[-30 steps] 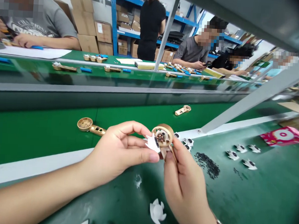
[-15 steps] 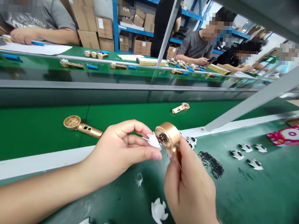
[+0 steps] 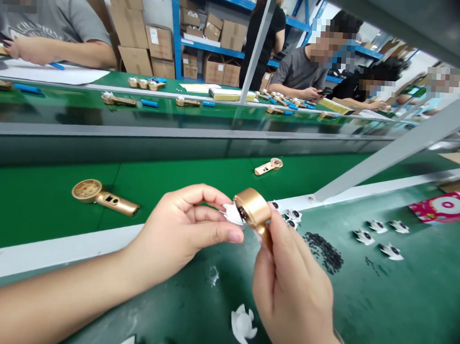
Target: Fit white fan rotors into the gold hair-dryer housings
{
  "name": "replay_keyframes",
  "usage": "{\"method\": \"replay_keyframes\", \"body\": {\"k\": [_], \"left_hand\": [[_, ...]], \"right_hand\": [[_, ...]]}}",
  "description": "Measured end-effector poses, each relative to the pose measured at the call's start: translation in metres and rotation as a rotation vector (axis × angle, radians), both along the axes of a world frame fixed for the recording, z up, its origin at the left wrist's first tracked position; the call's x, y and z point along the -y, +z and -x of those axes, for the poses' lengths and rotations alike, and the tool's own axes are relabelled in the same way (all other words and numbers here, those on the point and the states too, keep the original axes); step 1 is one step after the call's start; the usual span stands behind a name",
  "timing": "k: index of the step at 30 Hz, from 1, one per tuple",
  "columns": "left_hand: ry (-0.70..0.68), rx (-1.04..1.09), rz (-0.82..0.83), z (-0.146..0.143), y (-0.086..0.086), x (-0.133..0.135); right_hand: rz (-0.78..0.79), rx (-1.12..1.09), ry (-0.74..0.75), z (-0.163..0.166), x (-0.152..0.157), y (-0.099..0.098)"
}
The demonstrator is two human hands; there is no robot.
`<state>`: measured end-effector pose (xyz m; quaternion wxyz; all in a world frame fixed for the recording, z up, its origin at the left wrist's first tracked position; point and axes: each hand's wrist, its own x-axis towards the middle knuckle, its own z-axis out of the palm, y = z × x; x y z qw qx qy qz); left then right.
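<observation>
My left hand (image 3: 196, 219) pinches a small white fan blade (image 3: 233, 214) between thumb and fingers. Its edge meets the open round head of a gold handheld fan housing (image 3: 254, 205), whose dark motor shows inside. Wrapped round the housing's handle is my right hand (image 3: 295, 285), holding it tilted with the opening toward the blade. Whether the blade sits on the motor shaft I cannot tell. On the bench below lies another white fan blade (image 3: 243, 324), and more are cut off by the bottom edge.
Gold housings (image 3: 115, 203) lie on the green belt (image 3: 183, 164) beyond my hands. To the right are small black parts (image 3: 324, 252), several white blades with black centres (image 3: 377, 226) and a pink box (image 3: 444, 207). A slanted metal post (image 3: 387, 145) rises at right. Co-workers sit across the line.
The gold housings on the near belt have shifted left, and those on the far belt right. The housing in my right hand has turned slightly and moved left, closer over the blade.
</observation>
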<state>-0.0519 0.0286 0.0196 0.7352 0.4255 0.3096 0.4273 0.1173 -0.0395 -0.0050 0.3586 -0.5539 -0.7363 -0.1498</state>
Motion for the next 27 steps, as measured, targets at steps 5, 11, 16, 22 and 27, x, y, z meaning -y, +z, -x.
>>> {"method": "replay_keyframes", "body": {"k": [5, 11, 16, 22, 27], "left_hand": [[0.031, 0.000, -0.008, -0.0007, -0.0016, -0.0002], [0.004, 0.032, 0.003, 0.0003, 0.0022, 0.0025], [0.005, 0.008, 0.004, -0.0008, 0.0018, 0.0001], [-0.002, 0.006, 0.017, -0.0006, 0.0010, 0.0018], [-0.010, 0.017, 0.035, -0.0005, 0.0014, 0.0030]], "right_hand": [[0.023, -0.051, 0.036, -0.0015, 0.0006, -0.0019], [0.016, -0.068, 0.044, -0.0023, 0.0006, -0.0013], [0.008, -0.049, 0.024, -0.0026, 0.0014, 0.0002], [0.015, -0.036, 0.021, -0.0034, 0.0002, 0.0013], [0.031, -0.045, 0.026, -0.0046, -0.0005, -0.0006]]}}
